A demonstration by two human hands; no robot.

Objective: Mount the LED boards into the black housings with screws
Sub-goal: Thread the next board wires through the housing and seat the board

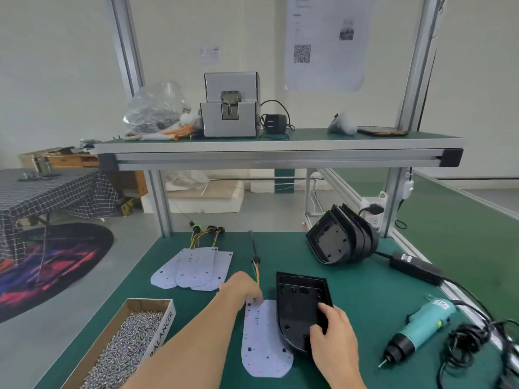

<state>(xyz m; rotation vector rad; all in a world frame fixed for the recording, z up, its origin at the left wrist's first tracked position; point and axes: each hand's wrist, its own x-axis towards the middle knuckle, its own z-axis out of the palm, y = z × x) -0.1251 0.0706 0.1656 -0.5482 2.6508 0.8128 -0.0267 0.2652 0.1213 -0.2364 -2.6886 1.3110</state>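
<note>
A white LED board (264, 341) lies flat on the green mat, its orange wires running away from me. My left hand (243, 287) pinches the board's far edge by the wires. Just to its right lies a black housing (300, 304), open side up. My right hand (334, 332) grips the housing's near right edge, thumb inside it. Three more LED boards (193, 272) lie fanned out farther left with their wires at the back. A stack of black housings (341, 237) leans at the back right.
A cardboard box of screws (126, 346) sits at the near left. A teal electric screwdriver (418, 329) lies at the right with its black cable and power brick (415, 266). An overhead shelf (278, 153) carries a screw feeder (230, 108) and a plastic bag.
</note>
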